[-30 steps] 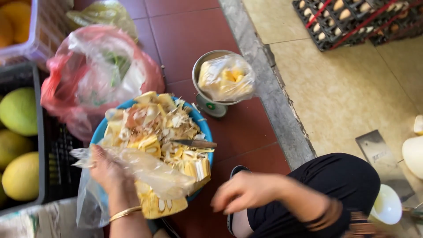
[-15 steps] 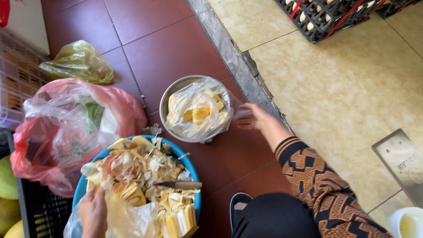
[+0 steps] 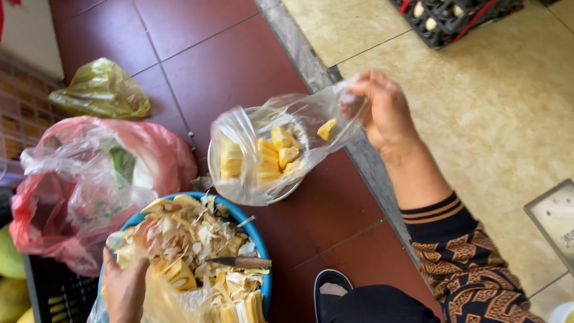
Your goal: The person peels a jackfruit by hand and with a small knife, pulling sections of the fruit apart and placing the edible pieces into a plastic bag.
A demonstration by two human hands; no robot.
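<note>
Red floor tiles [image 3: 239, 66] carry everything: right hand [image 3: 382, 113] pinches the clear bag [image 3: 269, 149] closed-fisted; lift gently, level. Left hand [image 3: 122, 287] grips plastic [image 3: 161, 299] beside the basin [image 3: 257, 233].

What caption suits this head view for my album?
Right hand lifts a clear bag of yellow fruit from a metal bowl; left hand rests in a blue basin.
</note>
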